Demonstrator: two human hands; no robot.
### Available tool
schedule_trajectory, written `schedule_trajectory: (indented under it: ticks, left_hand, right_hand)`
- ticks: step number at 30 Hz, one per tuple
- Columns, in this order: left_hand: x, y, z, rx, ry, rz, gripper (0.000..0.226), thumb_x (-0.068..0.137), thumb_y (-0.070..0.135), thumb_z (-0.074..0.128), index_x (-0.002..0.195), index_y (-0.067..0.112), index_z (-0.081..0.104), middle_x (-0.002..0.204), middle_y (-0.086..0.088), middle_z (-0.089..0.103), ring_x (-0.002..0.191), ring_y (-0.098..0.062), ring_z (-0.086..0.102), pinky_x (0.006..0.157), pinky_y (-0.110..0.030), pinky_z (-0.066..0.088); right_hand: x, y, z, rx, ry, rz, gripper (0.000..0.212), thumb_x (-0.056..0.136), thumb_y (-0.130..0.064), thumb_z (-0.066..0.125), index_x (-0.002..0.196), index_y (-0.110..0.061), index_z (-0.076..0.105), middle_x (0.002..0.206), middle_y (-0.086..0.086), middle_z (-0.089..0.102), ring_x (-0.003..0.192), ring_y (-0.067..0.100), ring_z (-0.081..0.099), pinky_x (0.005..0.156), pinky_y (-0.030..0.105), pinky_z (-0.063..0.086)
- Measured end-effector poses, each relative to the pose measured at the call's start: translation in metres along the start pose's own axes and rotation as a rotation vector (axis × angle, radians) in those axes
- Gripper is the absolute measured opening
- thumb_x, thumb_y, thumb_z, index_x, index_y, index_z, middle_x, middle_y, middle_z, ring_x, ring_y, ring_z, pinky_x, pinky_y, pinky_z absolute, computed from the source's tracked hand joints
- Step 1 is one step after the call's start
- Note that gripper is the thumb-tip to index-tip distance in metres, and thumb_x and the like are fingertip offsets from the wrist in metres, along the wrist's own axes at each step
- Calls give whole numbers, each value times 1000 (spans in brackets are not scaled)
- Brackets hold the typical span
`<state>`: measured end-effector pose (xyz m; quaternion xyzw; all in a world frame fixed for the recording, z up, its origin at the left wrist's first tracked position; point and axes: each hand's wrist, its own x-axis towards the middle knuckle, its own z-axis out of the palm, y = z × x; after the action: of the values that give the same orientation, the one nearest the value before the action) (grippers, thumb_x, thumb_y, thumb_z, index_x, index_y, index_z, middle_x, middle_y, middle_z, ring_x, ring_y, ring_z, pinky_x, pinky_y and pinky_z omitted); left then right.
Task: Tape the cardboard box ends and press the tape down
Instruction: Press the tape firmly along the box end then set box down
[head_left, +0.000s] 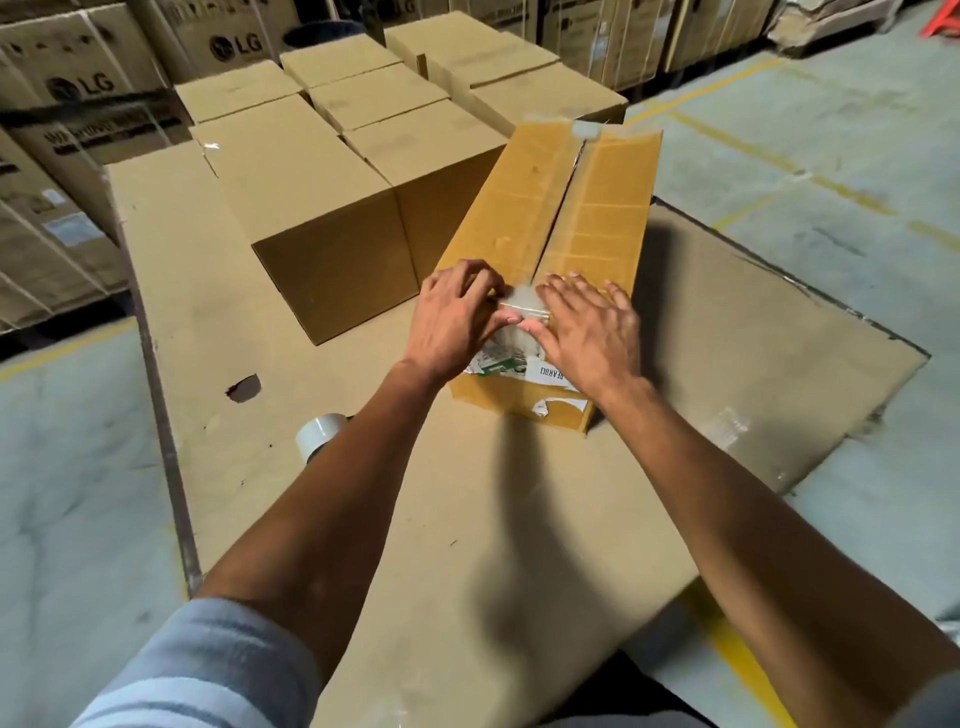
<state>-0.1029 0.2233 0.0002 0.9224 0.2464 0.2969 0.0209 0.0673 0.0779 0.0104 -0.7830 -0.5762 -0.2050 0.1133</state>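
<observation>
A long cardboard box (550, 249) lies on a flattened sheet of cardboard (234, 364) spread over the concrete floor (831, 156). Its long axis runs away from the person, with the far end swung a little to the right; the near end faces the camera. A centre seam runs down the top, and the flaps gape slightly toward the far end, where a strip of clear tape (587, 130) folds over the edge.

Both hands rest on the near end of the box. The left hand (457, 322) has its fingers curled, tips pressed down beside the seam, holding nothing that can be seen. The right hand (587, 327) lies flat with fingers spread wide, palm down on the top and over the near edge. Between the two thumbs sits a glossy patch of clear tape (522, 304) (blurred, so its edges are hard to trace).

The near end face carries a torn label (524, 369), partly covered by the wrists; its print cannot be read whole. A roll of clear tape (319, 431) lies on the sheet left of the left forearm, which hides its right side. Plain closed boxes (332, 208) stand just left of and behind the long box, and printed cartons (78, 67) are stacked behind.
</observation>
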Motion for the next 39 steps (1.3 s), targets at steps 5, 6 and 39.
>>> schedule_trajectory:
  ticks: [5, 6, 39]
  left_hand:
    - [-4, -10, 3, 95, -41, 81, 66, 96, 68, 69, 138, 20, 57, 147, -12, 57, 140, -34, 55, 112, -51, 39]
    - [-4, -11, 2, 104, -52, 92, 68, 96, 71, 67, 139, 20, 57, 148, -12, 57, 142, -34, 53, 112, -51, 39]
    - [-4, -10, 4, 123, -46, 110, 58, 109, 69, 48, 158, 39, 55, 167, 8, 52, 158, -27, 43, 116, -49, 36]
  right_hand:
    - [0, 4, 3, -33, -9, -47, 67, 100, -66, 52, 150, -22, 53, 158, 0, 56, 147, 25, 52, 119, 53, 38]
    - [0, 6, 2, -36, -18, -52, 69, 98, -66, 55, 151, -21, 52, 159, 0, 54, 148, 24, 50, 119, 53, 37]
    - [2, 1, 0, -17, -47, -54, 62, 106, -64, 40, 158, -31, 48, 162, -8, 50, 151, 22, 47, 122, 51, 37]
